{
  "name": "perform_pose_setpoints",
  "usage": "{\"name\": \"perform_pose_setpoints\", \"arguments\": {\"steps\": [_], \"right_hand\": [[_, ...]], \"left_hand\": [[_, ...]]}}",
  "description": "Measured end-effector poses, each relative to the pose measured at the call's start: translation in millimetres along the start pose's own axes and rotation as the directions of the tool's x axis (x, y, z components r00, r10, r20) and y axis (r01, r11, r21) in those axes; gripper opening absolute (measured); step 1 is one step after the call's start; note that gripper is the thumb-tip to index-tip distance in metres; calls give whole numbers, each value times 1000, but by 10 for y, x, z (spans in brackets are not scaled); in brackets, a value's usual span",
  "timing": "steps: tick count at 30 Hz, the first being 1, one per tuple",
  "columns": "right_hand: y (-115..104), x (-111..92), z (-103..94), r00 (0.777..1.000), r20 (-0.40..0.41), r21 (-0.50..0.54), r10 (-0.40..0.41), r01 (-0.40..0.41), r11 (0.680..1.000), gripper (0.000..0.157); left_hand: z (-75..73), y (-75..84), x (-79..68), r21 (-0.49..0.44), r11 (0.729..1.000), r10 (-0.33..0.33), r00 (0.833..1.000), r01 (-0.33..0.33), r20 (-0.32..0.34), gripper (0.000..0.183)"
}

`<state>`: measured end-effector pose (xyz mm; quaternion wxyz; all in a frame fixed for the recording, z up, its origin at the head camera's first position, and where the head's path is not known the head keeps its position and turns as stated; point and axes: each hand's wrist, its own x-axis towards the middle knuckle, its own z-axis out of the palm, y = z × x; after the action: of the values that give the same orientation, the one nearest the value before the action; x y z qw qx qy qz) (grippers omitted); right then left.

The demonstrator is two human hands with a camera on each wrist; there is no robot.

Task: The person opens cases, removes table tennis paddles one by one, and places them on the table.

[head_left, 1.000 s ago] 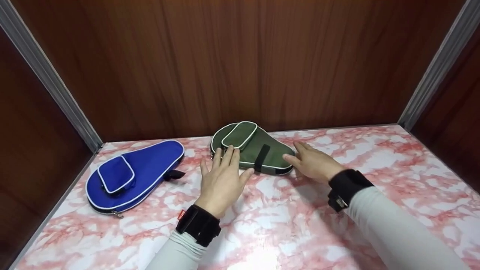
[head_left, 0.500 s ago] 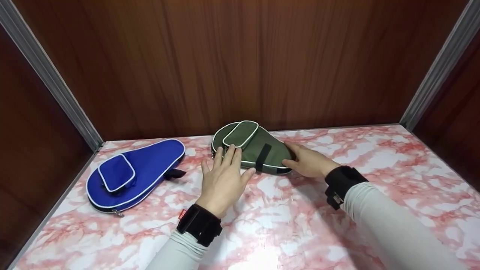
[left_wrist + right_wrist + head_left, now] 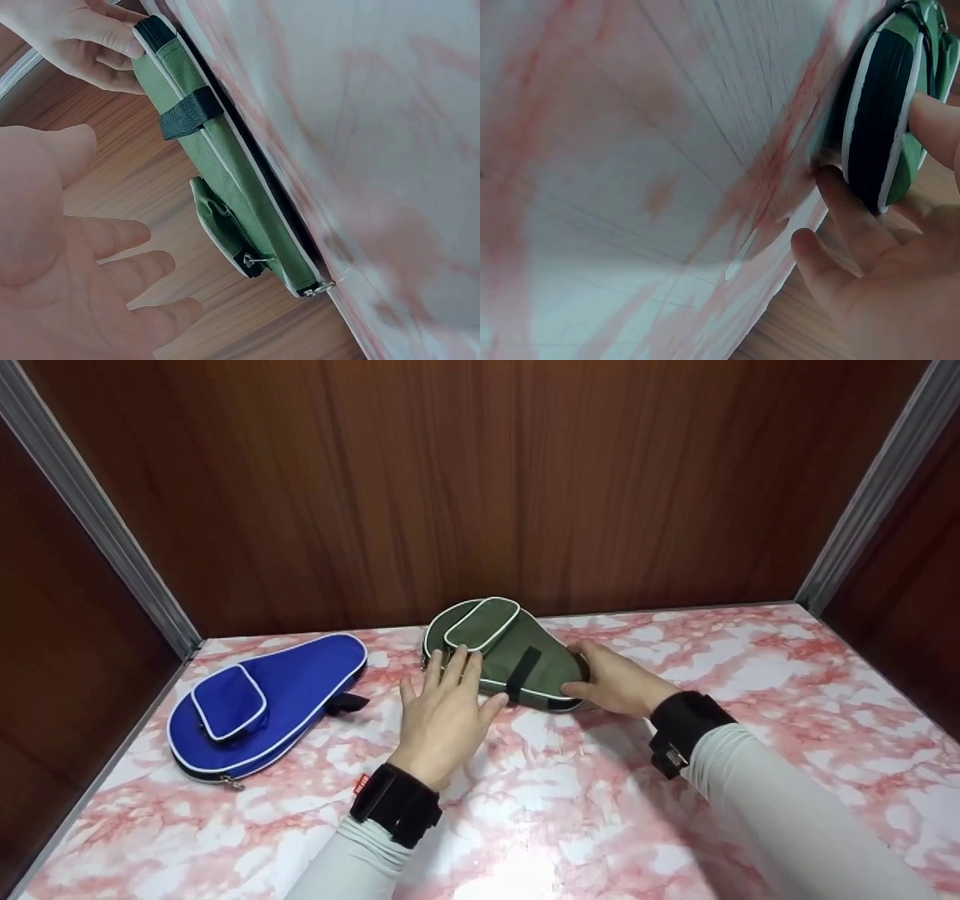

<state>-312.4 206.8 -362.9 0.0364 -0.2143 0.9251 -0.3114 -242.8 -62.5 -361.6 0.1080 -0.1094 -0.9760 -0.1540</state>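
I see matt cloth on the green case [image 3: 507,661] and blue case [image 3: 296,682], a smooth, glossy worktop [image 3: 525,802] and wood-grained back wall [image 3: 480,495].

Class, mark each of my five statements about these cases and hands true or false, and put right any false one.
1. The right hand has its grip on the green case's narrow end. True.
2. In the head view, the blue case lies left of the green one. True.
3. The left hand holds the blue case. False: it is open and holds nothing.
4. The green case's top is bare. False: it bears a white-edged pocket and black strap.
5. Both wrists wear black bands. True.
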Motion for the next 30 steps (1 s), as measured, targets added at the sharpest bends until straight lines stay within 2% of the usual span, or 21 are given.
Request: {"name": "perform_pose_setpoints", "arguments": {"steps": [7, 9, 15, 19, 24, 30], "right_hand": [[-72, -170, 57, 1000, -21, -49, -20, 19, 999, 47], [-105, -237, 81, 999, -38, -91, -29, 26, 996, 48], [-229, -456, 166, 995, -100, -212, -3, -18, 977, 51], [-309, -578, 225, 991, -134, -264, -22, -14, 964, 54], [-394, -729, 292, 988, -128, -299, -84, 42, 953, 54], [-464, -889, 365, 973, -94, -315, -209, 170, 934, 51]], "left_hand": [[-6, -23, 6, -2, 1000, 1, 1000, -1, -5, 73], [-10, -29, 6, -1, 1000, -1, 1000, 1, -4, 73], [-28, -32, 7, 2, 1000, -4, 1000, 4, 4, 74], [-49, -19, 10, 5, 1000, -7, 1000, 7, 8, 75], [-35, -4, 1, -1, 1000, -3, 1000, 3, 15, 74], [7, 21, -33, 9, 999, 33, 999, -33, 6, 71]]}}
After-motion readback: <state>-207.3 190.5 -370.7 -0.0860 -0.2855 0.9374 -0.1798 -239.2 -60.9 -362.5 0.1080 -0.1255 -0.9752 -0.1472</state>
